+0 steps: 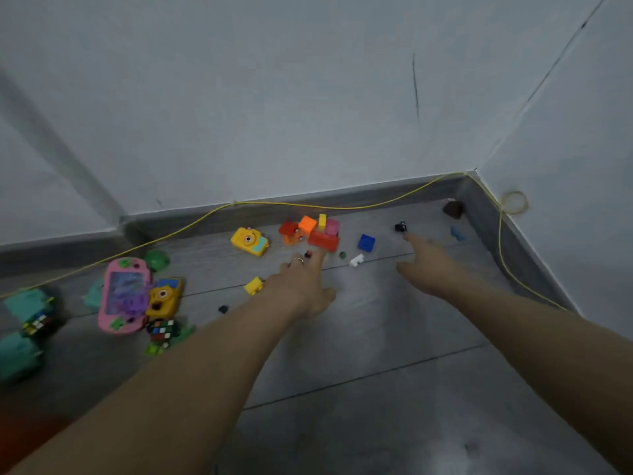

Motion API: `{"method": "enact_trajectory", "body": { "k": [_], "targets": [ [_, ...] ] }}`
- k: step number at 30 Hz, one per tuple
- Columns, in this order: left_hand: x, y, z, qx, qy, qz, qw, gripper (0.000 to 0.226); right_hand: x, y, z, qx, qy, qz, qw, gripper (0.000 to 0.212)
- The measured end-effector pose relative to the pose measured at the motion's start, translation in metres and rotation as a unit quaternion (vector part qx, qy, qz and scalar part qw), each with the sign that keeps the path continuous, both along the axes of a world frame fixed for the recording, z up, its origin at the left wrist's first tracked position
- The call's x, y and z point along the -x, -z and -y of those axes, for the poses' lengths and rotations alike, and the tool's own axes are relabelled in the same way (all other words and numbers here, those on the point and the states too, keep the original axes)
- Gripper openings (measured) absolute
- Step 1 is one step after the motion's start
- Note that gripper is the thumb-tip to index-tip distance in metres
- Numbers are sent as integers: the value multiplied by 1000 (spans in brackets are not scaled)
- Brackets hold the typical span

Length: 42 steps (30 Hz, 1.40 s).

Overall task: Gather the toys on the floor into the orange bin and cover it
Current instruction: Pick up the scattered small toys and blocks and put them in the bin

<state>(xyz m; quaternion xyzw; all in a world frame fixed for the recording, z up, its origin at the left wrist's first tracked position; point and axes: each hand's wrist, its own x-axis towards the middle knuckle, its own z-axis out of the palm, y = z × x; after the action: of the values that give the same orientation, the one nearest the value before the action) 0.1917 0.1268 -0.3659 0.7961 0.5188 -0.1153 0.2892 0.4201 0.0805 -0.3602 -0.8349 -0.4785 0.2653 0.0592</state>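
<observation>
My left hand (301, 286) spread flat, holding nothing, fingertip touching red block pile (310, 233). My right hand (430, 264) also loose, bare, right of pile, near black bit (400, 227). Orange bin not seen. Scoop pile with both, tight, drop none.

A corner of a home room. Grey plank floor (376, 389) meets white walls (308, 97) at a grey skirting (376, 195), and toys (308, 233) lie scattered along it.
</observation>
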Motion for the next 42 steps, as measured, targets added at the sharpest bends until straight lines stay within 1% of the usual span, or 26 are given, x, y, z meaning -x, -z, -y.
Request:
{"method": "enact_trajectory", "body": {
  "k": [3,6,8,10,13,15,17,19,20,21,22,24,25,27,30,33,34,36,39,40,42],
  "targets": [
    [-45,11,-19,0,-11,-28,1000,85,-58,14,-22,-7,33,5,999,70],
    [-91,24,-35,-61,29,-32,997,86,-112,36,-44,-22,60,34,997,72],
    [-117,34,-47,-96,66,-46,992,85,-143,48,-56,-37,35,76,996,71],
    [-133,44,-57,-114,109,-89,983,79,-168,59,-67,-33,7,103,994,70],
    [-147,59,-69,-147,128,-132,972,66,-188,71,-81,-19,-33,129,991,65],
    [-154,64,-69,-172,121,-130,969,56,-187,77,-85,-39,-40,154,986,55],
    [-158,65,-67,-187,132,-131,965,50,-180,83,-83,-75,-25,158,984,51],
    [-162,63,-66,-183,131,-107,969,46,-172,86,-76,-122,19,144,982,46],
    [-164,60,-66,-180,121,-79,973,43,-169,86,-72,-149,46,154,976,40],
    [-166,56,-67,-178,106,-40,977,39,-166,85,-68,-173,61,186,965,35],
    [-170,52,-68,-174,90,-2,981,35,-165,86,-63,-185,56,231,954,30],
    [-185,45,-68,-162,63,46,984,30,-164,89,-52,-173,7,296,939,25],
    [-194,44,-69,-154,59,52,985,31,-165,93,-46,-158,-17,307,938,23],
    [-211,46,-71,-139,58,43,988,34,-167,99,-37,-130,-44,309,941,20],
    [-226,50,-74,-116,47,43,991,33,-170,102,-31,-133,-78,294,943,16],
    [-230,57,-77,-103,112,-36,988,52,-169,101,-27,-141,-125,313,931,15],
    [-230,59,-77,-107,130,-53,984,55,-168,100,-24,-148,-133,319,927,13],
    [-229,64,-76,-135,150,-67,977,52,-165,97,-18,-161,-138,328,921,14],
    [-224,65,-72,-153,159,-71,973,45,-161,94,-17,-151,-107,301,935,21],
    [-220,64,-71,-146,145,-57,977,42,-159,92,-19,-143,-80,286,944,20],
    [-207,59,-69,-128,78,5,989,35,-153,91,-24,-117,-23,260,958,17]
  ]
}}
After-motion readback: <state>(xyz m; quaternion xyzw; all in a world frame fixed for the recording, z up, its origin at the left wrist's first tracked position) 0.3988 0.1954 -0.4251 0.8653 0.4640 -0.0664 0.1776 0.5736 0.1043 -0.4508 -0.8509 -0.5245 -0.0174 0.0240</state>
